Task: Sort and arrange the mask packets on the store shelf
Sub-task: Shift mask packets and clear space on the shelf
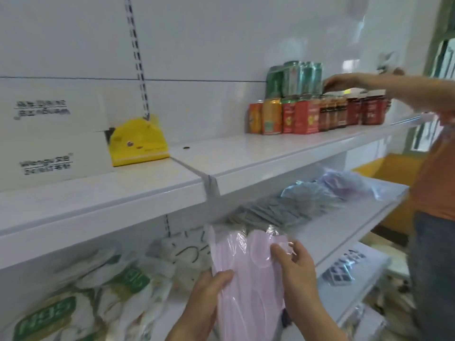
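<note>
A clear packet of pink masks (246,271) is held between both my hands, in front of the middle shelf (344,232). My left hand (206,294) grips its lower left edge, thumb on top. My right hand (295,264) holds its right side with the thumb pressed on the plastic. Behind it on the middle shelf lie grey mask packets (275,210), then light blue packets (302,190) and lilac packets (344,180) farther right. White and green packets (98,289) are heaped at the lower left.
The upper shelf (246,153) carries a yellow cartoon packet (138,141), white boxes (49,139), and cans and jars (317,107). Another person in an orange shirt (435,168) stands at the right, reaching a hand (339,82) to the cans. A lower shelf holds dark packets (342,267).
</note>
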A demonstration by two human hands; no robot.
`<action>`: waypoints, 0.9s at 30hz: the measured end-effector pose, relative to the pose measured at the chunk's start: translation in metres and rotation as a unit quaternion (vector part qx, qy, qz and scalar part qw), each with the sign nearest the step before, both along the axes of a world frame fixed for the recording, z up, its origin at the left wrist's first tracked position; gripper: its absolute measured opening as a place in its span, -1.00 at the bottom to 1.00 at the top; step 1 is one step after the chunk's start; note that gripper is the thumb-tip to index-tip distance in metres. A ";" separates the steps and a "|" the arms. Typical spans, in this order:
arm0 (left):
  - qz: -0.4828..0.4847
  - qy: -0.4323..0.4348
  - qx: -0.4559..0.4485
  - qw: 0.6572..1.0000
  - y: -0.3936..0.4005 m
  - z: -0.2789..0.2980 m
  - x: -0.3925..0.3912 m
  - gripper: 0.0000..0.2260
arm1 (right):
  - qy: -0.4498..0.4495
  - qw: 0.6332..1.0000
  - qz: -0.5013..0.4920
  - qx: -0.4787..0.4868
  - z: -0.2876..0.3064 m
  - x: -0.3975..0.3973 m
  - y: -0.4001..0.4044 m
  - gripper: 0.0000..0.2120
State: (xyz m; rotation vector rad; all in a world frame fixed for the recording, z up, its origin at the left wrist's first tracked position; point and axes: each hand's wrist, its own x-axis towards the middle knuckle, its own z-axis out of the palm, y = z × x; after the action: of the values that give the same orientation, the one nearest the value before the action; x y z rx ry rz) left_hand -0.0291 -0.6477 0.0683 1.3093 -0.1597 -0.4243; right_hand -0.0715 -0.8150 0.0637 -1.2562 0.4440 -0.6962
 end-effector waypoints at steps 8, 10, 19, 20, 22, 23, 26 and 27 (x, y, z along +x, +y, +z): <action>-0.017 0.028 0.023 0.999 -0.173 -0.024 0.047 -0.60 | 0.043 0.997 0.008 -0.066 -0.011 0.019 -0.156 -0.73; -0.043 0.073 -0.003 0.996 -0.203 -0.031 0.053 -0.49 | 0.069 0.995 0.014 -0.068 -0.016 0.016 -0.180 -0.70; -0.069 0.000 0.046 0.997 -0.339 -0.038 0.100 -0.68 | 0.124 0.987 0.001 -0.100 -0.026 0.028 -0.278 -0.83; -0.084 -0.009 0.042 0.996 -0.351 -0.037 0.104 -0.68 | 0.128 0.988 -0.002 -0.092 -0.026 0.030 -0.290 -0.84; -0.114 -0.054 0.055 0.991 -0.376 -0.034 0.114 -0.71 | 0.133 0.987 -0.022 -0.088 -0.026 0.038 -0.316 -0.83; -0.126 -0.080 0.056 0.987 -0.388 -0.030 0.118 -0.77 | 0.137 0.985 -0.044 -0.094 -0.025 0.043 -0.329 -0.82; -0.152 -0.155 0.043 0.975 -0.424 -0.025 0.136 -0.84 | 0.124 0.983 -0.120 -0.063 -0.026 0.060 -0.366 -0.87; -0.143 -0.176 0.050 0.973 -0.438 -0.024 0.143 -0.80 | 0.111 0.983 -0.136 -0.050 -0.028 0.065 -0.378 -0.86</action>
State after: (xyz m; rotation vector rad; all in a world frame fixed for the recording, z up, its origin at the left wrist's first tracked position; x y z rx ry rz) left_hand 0.1135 -1.0854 0.0440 1.4586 -0.6382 -0.4444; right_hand -0.0068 -1.1925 0.0355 -1.3885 0.7825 -0.8194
